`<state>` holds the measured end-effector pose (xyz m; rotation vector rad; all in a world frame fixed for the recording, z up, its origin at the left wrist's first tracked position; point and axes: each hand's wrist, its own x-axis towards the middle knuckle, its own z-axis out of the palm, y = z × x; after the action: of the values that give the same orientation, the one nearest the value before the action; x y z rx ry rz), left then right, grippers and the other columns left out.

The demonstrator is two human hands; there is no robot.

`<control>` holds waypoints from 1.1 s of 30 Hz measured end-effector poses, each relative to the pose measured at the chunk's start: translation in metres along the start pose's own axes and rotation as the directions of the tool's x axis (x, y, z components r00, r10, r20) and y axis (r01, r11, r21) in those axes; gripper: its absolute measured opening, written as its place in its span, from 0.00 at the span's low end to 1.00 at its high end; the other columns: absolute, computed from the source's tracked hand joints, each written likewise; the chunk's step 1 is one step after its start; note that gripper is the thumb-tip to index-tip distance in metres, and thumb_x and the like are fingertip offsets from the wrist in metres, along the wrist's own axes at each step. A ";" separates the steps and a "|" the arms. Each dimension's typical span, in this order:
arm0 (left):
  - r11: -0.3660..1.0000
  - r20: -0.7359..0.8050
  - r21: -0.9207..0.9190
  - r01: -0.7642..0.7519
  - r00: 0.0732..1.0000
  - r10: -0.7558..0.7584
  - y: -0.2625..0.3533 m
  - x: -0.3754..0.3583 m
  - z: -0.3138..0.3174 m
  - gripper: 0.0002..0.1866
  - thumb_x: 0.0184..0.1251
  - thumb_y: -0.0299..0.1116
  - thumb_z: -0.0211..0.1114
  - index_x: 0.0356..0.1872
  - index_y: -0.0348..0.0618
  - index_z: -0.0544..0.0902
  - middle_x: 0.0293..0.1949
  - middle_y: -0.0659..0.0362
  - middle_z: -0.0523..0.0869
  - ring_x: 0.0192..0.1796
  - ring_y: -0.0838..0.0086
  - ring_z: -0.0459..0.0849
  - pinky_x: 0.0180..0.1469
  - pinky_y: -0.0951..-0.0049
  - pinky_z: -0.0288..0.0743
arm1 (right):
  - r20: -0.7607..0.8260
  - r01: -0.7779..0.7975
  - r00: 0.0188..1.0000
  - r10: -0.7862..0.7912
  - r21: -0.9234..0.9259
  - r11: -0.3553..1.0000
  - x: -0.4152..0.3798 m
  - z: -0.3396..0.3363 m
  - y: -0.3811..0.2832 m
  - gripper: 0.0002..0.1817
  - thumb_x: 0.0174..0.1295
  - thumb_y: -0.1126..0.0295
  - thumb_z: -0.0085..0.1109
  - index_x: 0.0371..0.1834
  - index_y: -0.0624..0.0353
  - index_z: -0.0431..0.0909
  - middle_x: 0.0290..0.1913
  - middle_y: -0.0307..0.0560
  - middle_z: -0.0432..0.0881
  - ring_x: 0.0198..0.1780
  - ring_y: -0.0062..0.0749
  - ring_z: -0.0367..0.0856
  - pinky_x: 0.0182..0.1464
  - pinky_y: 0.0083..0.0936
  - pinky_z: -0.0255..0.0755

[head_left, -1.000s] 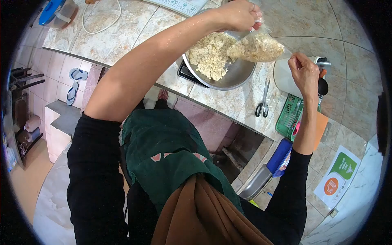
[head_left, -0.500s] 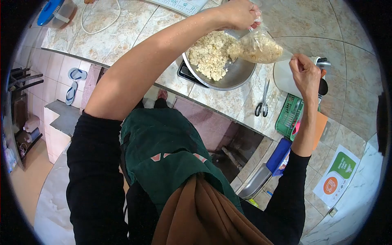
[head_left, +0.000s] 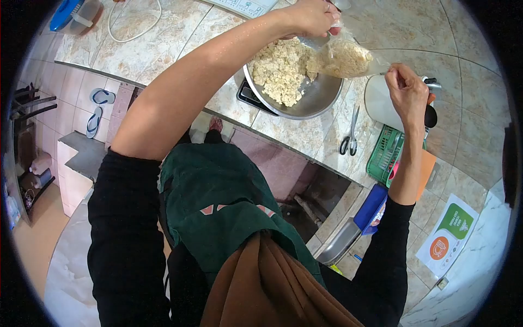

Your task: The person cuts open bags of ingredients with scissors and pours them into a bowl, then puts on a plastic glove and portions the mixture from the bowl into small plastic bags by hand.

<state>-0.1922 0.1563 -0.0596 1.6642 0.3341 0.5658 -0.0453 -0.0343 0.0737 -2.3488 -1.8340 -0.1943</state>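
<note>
A clear plastic bag (head_left: pixel 348 57) of pale crumbly food hangs tilted over the right side of a metal bowl (head_left: pixel 321 103). My left hand (head_left: pixel 316 17) is closed on the bag's upper edge, near its mouth. Pinched in my right hand (head_left: pixel 406 90) is the bag's bottom corner, to the right of the bowl. Crumbly, pale yellow food (head_left: pixel 280 71) fills the left part of the bowl and meets the bag's opening. Under the bowl's left side, a black kitchen scale (head_left: pixel 251 99) shows in part.
Scissors (head_left: pixel 351 133) lie on the tiled counter by the bowl. Right of them are a green basket (head_left: pixel 384 152), a white container (head_left: pixel 378 101) and an orange board (head_left: pixel 426 171). A blue-lidded tub (head_left: pixel 71 19) and a white cable (head_left: pixel 133 41) lie far left.
The food inside the bag has shifted and bunched toward the middle, away from the right-hand corner. My right hand has risen slightly; the left hand has moved a little up and left.
</note>
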 end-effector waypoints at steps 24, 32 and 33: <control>0.933 -0.030 0.336 -0.129 0.989 0.148 -0.013 0.010 0.010 0.10 0.59 0.31 0.53 0.26 0.37 0.80 0.30 0.42 0.83 0.35 0.50 0.82 0.38 0.59 0.74 | -0.079 0.034 0.996 -0.030 0.045 0.998 -0.004 0.009 -0.003 0.05 0.56 0.73 0.60 0.33 0.63 0.81 0.22 0.45 0.78 0.23 0.20 0.73 0.29 0.19 0.70; 0.957 -0.050 0.269 -0.107 0.991 0.125 -0.018 0.007 0.005 0.13 0.60 0.35 0.54 0.25 0.36 0.81 0.31 0.40 0.83 0.36 0.49 0.83 0.39 0.55 0.73 | -0.045 0.053 0.998 -0.052 0.021 0.998 -0.001 0.013 0.001 0.06 0.57 0.73 0.60 0.34 0.63 0.82 0.23 0.45 0.80 0.24 0.19 0.74 0.30 0.19 0.71; 0.954 -0.029 0.274 -0.119 0.991 0.132 -0.020 0.008 0.008 0.13 0.60 0.35 0.54 0.25 0.36 0.81 0.30 0.40 0.83 0.35 0.50 0.83 0.39 0.56 0.73 | 0.002 0.054 0.999 -0.054 0.004 0.999 -0.001 0.011 0.000 0.06 0.57 0.73 0.60 0.34 0.63 0.82 0.24 0.45 0.80 0.24 0.19 0.74 0.30 0.19 0.71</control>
<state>-0.1796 0.1575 -0.0781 1.9496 0.3543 0.6784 -0.0454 -0.0331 0.0623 -2.2999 -1.8978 -0.1942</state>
